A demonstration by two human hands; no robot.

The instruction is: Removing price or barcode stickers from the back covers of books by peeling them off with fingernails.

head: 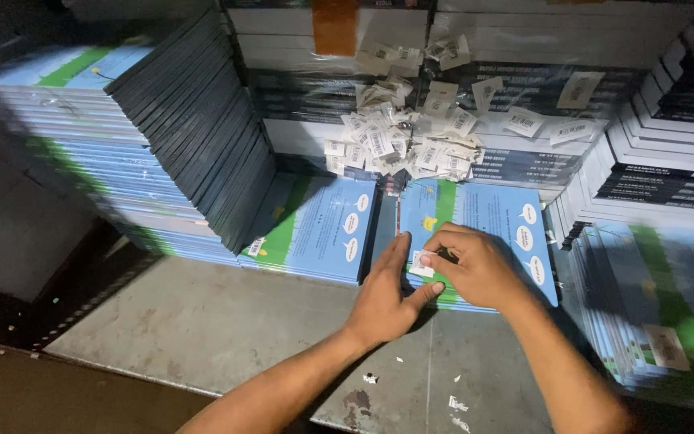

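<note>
Light is dim overall, brightest at the centre. The left side and corners sink into shadow. Edges look slightly soft.

This looks like a stockroom or packing corner of a book warehouse or bindery, not a home or a shop front. Identical thin books with blue and green covers stand everywhere in tall stacks, some leaning, some shrink-wrapped in bundles against the back. A heap of small white barcode stickers lies loose on top of one pile. Everything sits on a bare, scuffed grey metal bench with scraps of paper on it. The light is dim and there is no decoration, only stock being handled in bulk.
</note>
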